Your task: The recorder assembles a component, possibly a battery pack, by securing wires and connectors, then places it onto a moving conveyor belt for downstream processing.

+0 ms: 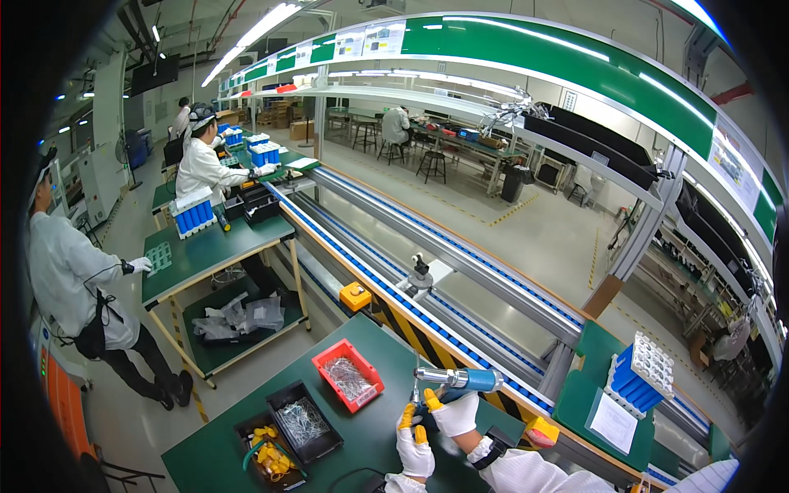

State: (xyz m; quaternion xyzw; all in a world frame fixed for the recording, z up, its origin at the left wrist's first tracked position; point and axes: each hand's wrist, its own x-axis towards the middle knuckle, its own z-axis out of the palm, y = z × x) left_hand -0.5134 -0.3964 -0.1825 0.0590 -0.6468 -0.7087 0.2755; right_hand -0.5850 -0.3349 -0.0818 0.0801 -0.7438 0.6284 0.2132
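Both my hands wear white gloves with yellow fingertips. My right hand (454, 413) grips the handle of a blue and silver electric screwdriver (460, 380) held level over the green table (370, 456). Its bit (417, 396) points down at the left end. My left hand (415, 444) reaches up from below with its fingertips pinched around the tip of the bit. Whether a screw sits between the fingers is too small to tell.
Left of my hands are a red bin of screws (348, 375), a black bin of screws (304, 421) and a black bin of yellow parts (267, 448). A conveyor line (460, 279) runs behind the table. A blue battery pack (641, 370) stands at the right. Co-workers in white (74, 279) stand at left.
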